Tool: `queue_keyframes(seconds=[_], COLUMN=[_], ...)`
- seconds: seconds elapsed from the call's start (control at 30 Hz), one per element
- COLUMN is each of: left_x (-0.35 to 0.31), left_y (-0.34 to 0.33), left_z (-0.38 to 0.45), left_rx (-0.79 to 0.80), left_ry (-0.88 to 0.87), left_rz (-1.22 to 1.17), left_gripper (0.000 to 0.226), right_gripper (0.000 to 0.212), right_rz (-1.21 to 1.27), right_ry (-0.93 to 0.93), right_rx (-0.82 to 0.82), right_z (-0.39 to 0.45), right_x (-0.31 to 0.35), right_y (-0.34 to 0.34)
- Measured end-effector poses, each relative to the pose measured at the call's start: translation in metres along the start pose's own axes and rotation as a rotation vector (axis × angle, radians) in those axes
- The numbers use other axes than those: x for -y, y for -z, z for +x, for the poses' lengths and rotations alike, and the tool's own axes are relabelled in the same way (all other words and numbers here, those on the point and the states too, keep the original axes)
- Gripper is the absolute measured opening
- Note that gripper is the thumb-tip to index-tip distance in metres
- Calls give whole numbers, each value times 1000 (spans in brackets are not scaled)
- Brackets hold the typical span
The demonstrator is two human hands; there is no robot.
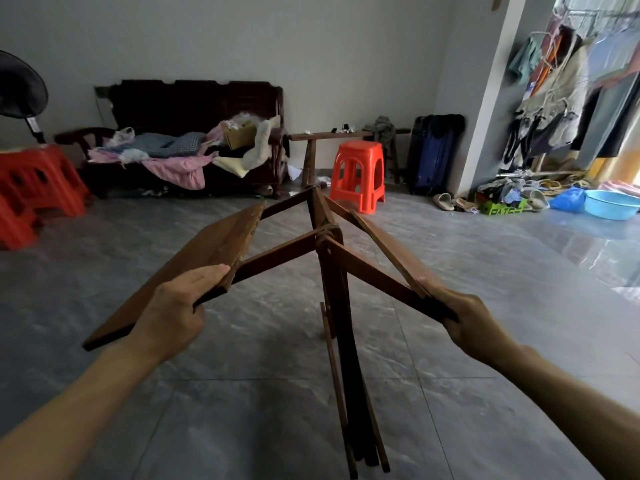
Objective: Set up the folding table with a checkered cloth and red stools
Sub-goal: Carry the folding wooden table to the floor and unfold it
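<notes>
While the folding table [325, 244] stands half-opened on the grey tiled floor [450, 341] in the near middle of the room, both hands hold its two wooden leaves. The left hand [173, 310] has its grip closed on the near edge of the left leaf [194, 268], fingers over the top face and thumb below. The right hand [464, 317] has its grip closed on the near end of the right leaf [388, 247], fingers wrapped around the dark edge. The leaves slope down and outward from a central hinge, with dark braces running from the hinge to each leaf. The folded legs [349, 375] hang together below the hinge and reach the floor near the bottom of the view.

A red plastic stool [358, 174] stands on the floor far behind the table, just right of centre. More red stools [34, 188] sit at the far left, stacked or side by side; I cannot tell which. A dark wooden sofa [194, 109] against the far wall carries a heap of clothes and bedding, among them a blue checked fabric [166, 143]. A wooden bench [332, 136] stands beside the sofa, and a blue suitcase [433, 154] leans near the pillar. At far right, laundry hangs on a rack [554, 98] above shoes and a light blue basin [611, 204]. A black fan [20, 88] is at far left.
</notes>
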State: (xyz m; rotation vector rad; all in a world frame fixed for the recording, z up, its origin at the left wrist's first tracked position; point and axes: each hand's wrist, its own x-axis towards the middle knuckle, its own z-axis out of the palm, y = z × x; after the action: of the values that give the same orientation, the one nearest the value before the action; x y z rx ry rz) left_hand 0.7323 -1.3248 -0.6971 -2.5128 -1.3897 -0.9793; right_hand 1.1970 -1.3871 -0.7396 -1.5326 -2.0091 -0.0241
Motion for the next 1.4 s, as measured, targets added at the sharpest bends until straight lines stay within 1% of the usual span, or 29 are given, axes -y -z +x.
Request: queue_keyframes(seconds=[0.2, 0.33, 0.43, 0.57, 0.77, 0.9, 0.97, 1.1, 1.23, 1.4], left_x=[0, 2, 3, 4, 2, 5, 7, 2, -7, -13], left_y=[4, 7, 14, 23, 27, 45, 56, 67, 68, 76], left_z=[9, 12, 18, 27, 32, 40, 51, 61, 60, 71], left_rx=[12, 32, 45, 46, 68, 109, 119, 145, 161, 209], left_ry=[10, -7, -30, -59, -71, -136, -167, -198, -217, -242], left_rz=[18, 8, 5, 21, 32, 62, 96, 155, 164, 186], left_gripper=[78, 76, 75, 73, 72, 74, 75, 79, 78, 75], right_gripper=[79, 85, 79, 62, 63, 63, 66, 78, 79, 87], right_rz=[-35, -102, -87, -119, -129, -155, -172, -236, -267, -329], right_ry=[33, 64, 115, 132, 129, 181, 191, 187, 190, 187], right_rx=[57, 99, 72, 18, 54, 108, 128, 148, 133, 175], right_z=[19, 21, 22, 27, 32, 32, 37, 51, 56, 64], right_x=[-5, -14, -9, 3, 3, 2, -1, -3, 7, 15], right_y=[25, 35, 44, 62, 73, 82, 89, 106, 124, 147])
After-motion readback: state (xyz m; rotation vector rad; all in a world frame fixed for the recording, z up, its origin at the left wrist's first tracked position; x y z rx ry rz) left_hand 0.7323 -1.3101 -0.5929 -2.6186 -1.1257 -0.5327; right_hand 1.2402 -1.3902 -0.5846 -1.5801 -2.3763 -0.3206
